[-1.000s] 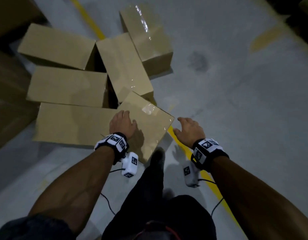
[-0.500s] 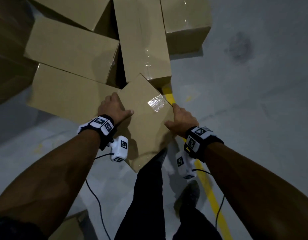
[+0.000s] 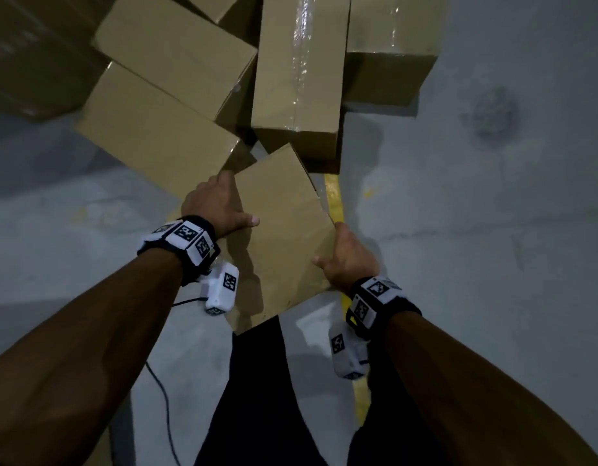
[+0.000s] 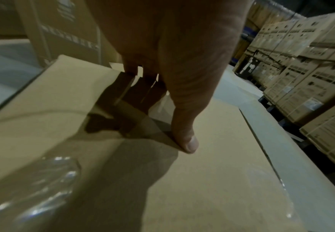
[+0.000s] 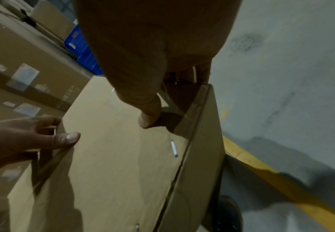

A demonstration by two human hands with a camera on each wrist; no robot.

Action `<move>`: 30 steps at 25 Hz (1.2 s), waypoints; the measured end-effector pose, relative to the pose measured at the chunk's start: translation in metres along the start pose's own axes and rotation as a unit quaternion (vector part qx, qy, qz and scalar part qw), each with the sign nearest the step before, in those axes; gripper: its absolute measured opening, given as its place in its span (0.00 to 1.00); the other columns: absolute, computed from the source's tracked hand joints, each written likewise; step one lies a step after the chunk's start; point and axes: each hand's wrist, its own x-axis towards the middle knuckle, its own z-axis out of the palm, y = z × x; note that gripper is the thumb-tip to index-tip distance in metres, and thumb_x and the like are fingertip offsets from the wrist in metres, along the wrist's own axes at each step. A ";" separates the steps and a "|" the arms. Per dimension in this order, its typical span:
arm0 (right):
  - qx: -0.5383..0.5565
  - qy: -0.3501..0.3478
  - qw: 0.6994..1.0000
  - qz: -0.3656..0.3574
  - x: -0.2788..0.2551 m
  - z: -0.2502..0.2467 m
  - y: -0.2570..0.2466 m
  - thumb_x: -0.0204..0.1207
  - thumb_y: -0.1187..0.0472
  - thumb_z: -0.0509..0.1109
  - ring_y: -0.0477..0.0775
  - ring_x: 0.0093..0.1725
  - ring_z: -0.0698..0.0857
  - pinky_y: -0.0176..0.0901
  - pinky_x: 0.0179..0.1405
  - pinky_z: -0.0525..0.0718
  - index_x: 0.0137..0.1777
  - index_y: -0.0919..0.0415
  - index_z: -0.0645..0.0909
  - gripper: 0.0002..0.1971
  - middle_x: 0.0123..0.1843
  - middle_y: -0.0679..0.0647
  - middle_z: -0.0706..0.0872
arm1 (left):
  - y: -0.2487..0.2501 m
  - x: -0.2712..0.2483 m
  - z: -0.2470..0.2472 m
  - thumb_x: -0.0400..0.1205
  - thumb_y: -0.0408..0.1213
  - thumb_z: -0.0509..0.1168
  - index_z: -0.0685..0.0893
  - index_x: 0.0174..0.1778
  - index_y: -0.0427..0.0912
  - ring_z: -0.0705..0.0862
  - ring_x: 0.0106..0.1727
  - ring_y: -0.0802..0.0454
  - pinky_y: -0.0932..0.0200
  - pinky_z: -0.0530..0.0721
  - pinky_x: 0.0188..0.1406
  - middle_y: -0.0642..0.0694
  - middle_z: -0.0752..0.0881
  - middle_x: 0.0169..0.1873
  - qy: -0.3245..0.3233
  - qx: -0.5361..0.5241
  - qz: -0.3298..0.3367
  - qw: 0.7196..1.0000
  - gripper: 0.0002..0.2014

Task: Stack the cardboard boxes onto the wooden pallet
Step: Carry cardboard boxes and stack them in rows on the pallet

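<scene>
A brown cardboard box [image 3: 284, 230] is tilted up in front of my legs, held between both hands. My left hand [image 3: 220, 205] grips its left edge, thumb lying on the top face [image 4: 212, 180] and fingers curled over the side. On the box's right edge, my right hand [image 3: 341, 257] has its thumb pressed on the face [image 5: 123, 157] and its fingers wrapped round the far side. Several more cardboard boxes [image 3: 297, 72] lie jumbled on the floor just beyond. No wooden pallet is visible.
A grey concrete floor [image 3: 475, 230] opens to the right, crossed by a yellow line [image 3: 336, 200] that runs under the box. Stacks of printed cartons [image 4: 305, 66] line the far side. A blue crate [image 5: 81, 47] stands behind the boxes.
Both hands have closed on the box's edges and raised it toward me; a second ago the right hand hovered free beside it. The view has dropped closer to the pile.
</scene>
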 end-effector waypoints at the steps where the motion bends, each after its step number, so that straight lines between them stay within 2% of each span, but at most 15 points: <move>1: -0.004 -0.025 1.000 -0.002 -0.012 0.003 0.019 0.80 0.45 0.72 0.68 0.68 0.80 0.62 0.66 0.79 0.77 0.57 0.62 0.33 0.74 0.60 0.77 | 0.009 -0.021 0.012 0.69 0.58 0.80 0.67 0.75 0.43 0.77 0.67 0.34 0.43 0.78 0.59 0.37 0.77 0.70 0.001 -0.009 -0.004 1.000 0.45; 3: -0.014 -0.060 0.998 -0.015 -0.031 0.008 0.049 0.82 0.45 0.68 0.68 0.67 0.81 0.61 0.64 0.80 0.77 0.59 0.64 0.30 0.72 0.61 0.78 | 0.025 -0.058 0.034 0.68 0.57 0.81 0.68 0.75 0.43 0.78 0.67 0.35 0.43 0.78 0.60 0.38 0.78 0.70 0.001 -0.016 0.003 1.000 0.45; 5: 0.004 -0.065 0.997 -0.030 -0.047 0.013 0.068 0.84 0.45 0.64 0.68 0.66 0.81 0.59 0.61 0.81 0.77 0.60 0.66 0.28 0.70 0.63 0.80 | 0.040 -0.091 0.062 0.69 0.56 0.80 0.67 0.77 0.42 0.77 0.71 0.36 0.42 0.78 0.66 0.37 0.76 0.73 -0.031 -0.021 0.010 0.999 0.45; 7: 0.035 -0.056 0.997 -0.036 -0.060 0.021 0.077 0.85 0.45 0.63 0.69 0.68 0.81 0.58 0.63 0.81 0.79 0.62 0.65 0.30 0.71 0.63 0.81 | 0.052 -0.123 0.097 0.72 0.54 0.80 0.64 0.81 0.40 0.73 0.75 0.37 0.41 0.75 0.70 0.37 0.72 0.77 -0.068 -0.027 0.013 0.997 0.47; 10: 0.041 -0.066 0.997 -0.020 -0.081 0.037 0.092 0.82 0.48 0.68 0.67 0.70 0.80 0.58 0.67 0.81 0.84 0.59 0.61 0.34 0.73 0.62 0.80 | 0.063 -0.166 0.150 0.75 0.53 0.77 0.56 0.85 0.41 0.63 0.82 0.40 0.46 0.66 0.79 0.40 0.61 0.85 -0.054 -0.017 0.013 0.998 0.49; 13: 0.057 -0.108 0.993 -0.004 -0.106 0.056 0.126 0.73 0.55 0.72 0.66 0.68 0.81 0.55 0.65 0.81 0.81 0.59 0.64 0.37 0.70 0.61 0.81 | 0.069 -0.194 0.196 0.78 0.54 0.73 0.50 0.87 0.42 0.55 0.86 0.41 0.47 0.57 0.83 0.42 0.53 0.87 -0.058 -0.025 0.019 0.998 0.49; 15: 0.057 -0.118 0.991 -0.002 -0.122 0.073 0.148 0.65 0.56 0.69 0.67 0.67 0.81 0.59 0.65 0.81 0.78 0.59 0.68 0.37 0.68 0.62 0.82 | 0.070 -0.211 0.224 0.80 0.53 0.72 0.49 0.87 0.42 0.53 0.87 0.41 0.48 0.56 0.83 0.43 0.51 0.87 -0.061 -0.033 0.021 0.997 0.48; 17: 0.062 -0.114 0.992 -0.002 -0.134 0.093 0.164 0.66 0.58 0.68 0.68 0.67 0.81 0.62 0.65 0.82 0.77 0.60 0.69 0.35 0.68 0.63 0.82 | 0.071 -0.233 0.254 0.81 0.50 0.71 0.53 0.87 0.42 0.56 0.86 0.41 0.48 0.58 0.82 0.42 0.54 0.87 -0.056 -0.045 0.023 0.997 0.44; 19: 0.064 -0.099 0.993 0.000 -0.149 0.115 0.180 0.75 0.62 0.69 0.68 0.67 0.81 0.62 0.65 0.82 0.78 0.58 0.69 0.31 0.71 0.62 0.81 | 0.069 -0.260 0.285 0.83 0.48 0.69 0.60 0.84 0.41 0.61 0.83 0.41 0.48 0.63 0.79 0.42 0.60 0.85 -0.033 -0.056 0.030 0.997 0.37; 23: 0.053 -0.087 0.995 0.008 -0.177 0.154 0.207 0.81 0.63 0.68 0.66 0.73 0.77 0.58 0.67 0.81 0.84 0.57 0.63 0.32 0.79 0.60 0.74 | 0.058 -0.309 0.337 0.88 0.46 0.60 0.64 0.82 0.40 0.66 0.80 0.41 0.46 0.68 0.76 0.41 0.65 0.83 0.006 -0.107 0.009 0.994 0.28; 26: 0.030 -0.086 0.996 0.015 -0.196 0.176 0.221 0.83 0.59 0.67 0.65 0.78 0.73 0.59 0.75 0.75 0.86 0.56 0.60 0.33 0.83 0.60 0.70 | 0.050 -0.341 0.364 0.88 0.46 0.59 0.66 0.81 0.39 0.68 0.79 0.40 0.45 0.70 0.73 0.40 0.67 0.81 0.009 -0.152 -0.017 0.988 0.27; 30: 0.012 -0.087 0.996 0.018 -0.190 0.191 0.228 0.84 0.57 0.66 0.67 0.77 0.74 0.59 0.75 0.75 0.86 0.57 0.59 0.33 0.82 0.62 0.70 | 0.044 -0.349 0.391 0.87 0.46 0.61 0.70 0.78 0.37 0.71 0.76 0.38 0.43 0.73 0.70 0.39 0.72 0.77 0.004 -0.241 -0.104 0.965 0.26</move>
